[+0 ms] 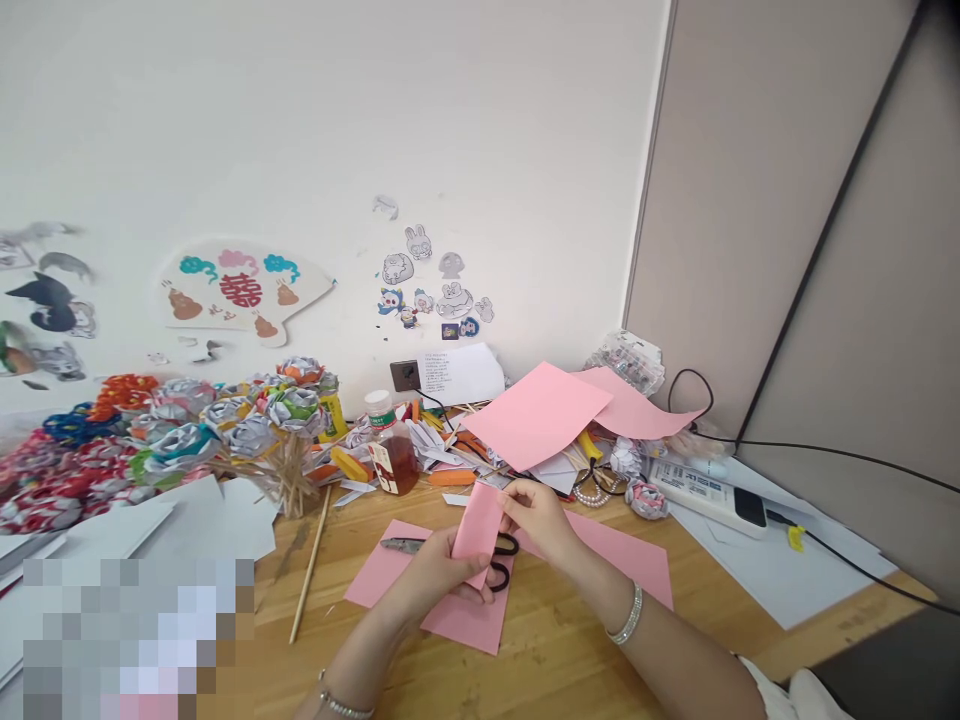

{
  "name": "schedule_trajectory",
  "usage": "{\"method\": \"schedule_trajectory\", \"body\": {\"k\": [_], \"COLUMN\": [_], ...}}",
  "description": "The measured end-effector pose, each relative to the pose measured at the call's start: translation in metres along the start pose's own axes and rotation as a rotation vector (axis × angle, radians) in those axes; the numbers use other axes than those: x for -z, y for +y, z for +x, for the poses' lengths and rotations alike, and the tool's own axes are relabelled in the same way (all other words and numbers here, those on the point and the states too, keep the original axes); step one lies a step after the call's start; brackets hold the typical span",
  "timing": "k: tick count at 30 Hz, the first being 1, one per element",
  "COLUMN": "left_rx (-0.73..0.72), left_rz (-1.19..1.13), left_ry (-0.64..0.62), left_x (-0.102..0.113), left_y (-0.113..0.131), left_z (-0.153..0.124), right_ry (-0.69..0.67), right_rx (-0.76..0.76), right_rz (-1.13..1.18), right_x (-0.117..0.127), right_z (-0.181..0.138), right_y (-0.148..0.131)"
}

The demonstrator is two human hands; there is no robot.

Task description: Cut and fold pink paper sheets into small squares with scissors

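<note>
A narrow folded strip of pink paper (478, 535) is held up between my two hands. My left hand (442, 570) grips its lower part, thumb across the front. At its upper right edge, my right hand (536, 515) pinches the paper between thumb and fingers. Behind and below the strip lie scissors (505, 545) with black handles, their blades pointing left and partly hidden by my left hand. Under them a pink sheet (476, 625) rests on the wooden table (555, 670). Another pink sheet (630, 550) lies under my right forearm.
Large pink sheets (544, 415) sit on a pile of paper scraps behind my hands. A bottle of brown liquid (394, 455) stands back left, beside many paper flowers (187, 430). A wooden stick (309, 565) lies at left. A white power strip (705, 500) is at right.
</note>
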State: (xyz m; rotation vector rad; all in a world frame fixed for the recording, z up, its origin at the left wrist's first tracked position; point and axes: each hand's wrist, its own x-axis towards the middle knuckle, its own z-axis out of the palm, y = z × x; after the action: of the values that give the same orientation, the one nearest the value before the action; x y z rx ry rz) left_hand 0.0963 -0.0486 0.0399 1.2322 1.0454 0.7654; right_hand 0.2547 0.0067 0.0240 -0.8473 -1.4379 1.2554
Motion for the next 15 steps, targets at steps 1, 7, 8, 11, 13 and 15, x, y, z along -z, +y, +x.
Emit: {"method": "schedule_trajectory", "body": {"k": [1,7,8,11,13,15], "left_rx": [-0.005,-0.053,-0.069,-0.080,-0.061,-0.044], "left_rz": [0.003,0.017,0.016,0.017,0.009,-0.023], "left_ry": [0.007,0.088,0.104,0.133,0.144,0.146], "left_x": [0.000,-0.003,-0.003,-0.003,-0.004,-0.003], "left_y": [0.000,0.004,0.005,0.004,0.003,0.003], "left_z": [0.000,0.000,0.000,0.001,0.003,0.004], "right_ry": [-0.004,-0.132,-0.162,-0.205,-0.199,-0.193], "right_rx": [-0.013,-0.138,-0.154,-0.178,-0.171,-0.154], "right_rz": [0.006,0.015,0.008,-0.016,-0.028,-0.030], "right_x": [0.000,-0.002,-0.002,-0.004,-0.004,-0.004], "right_z": [0.000,-0.003,-0.004,-0.006,-0.006,-0.005], "right_y": [-0.002,-0.001,0.001,0.005,0.007,0.008]}}
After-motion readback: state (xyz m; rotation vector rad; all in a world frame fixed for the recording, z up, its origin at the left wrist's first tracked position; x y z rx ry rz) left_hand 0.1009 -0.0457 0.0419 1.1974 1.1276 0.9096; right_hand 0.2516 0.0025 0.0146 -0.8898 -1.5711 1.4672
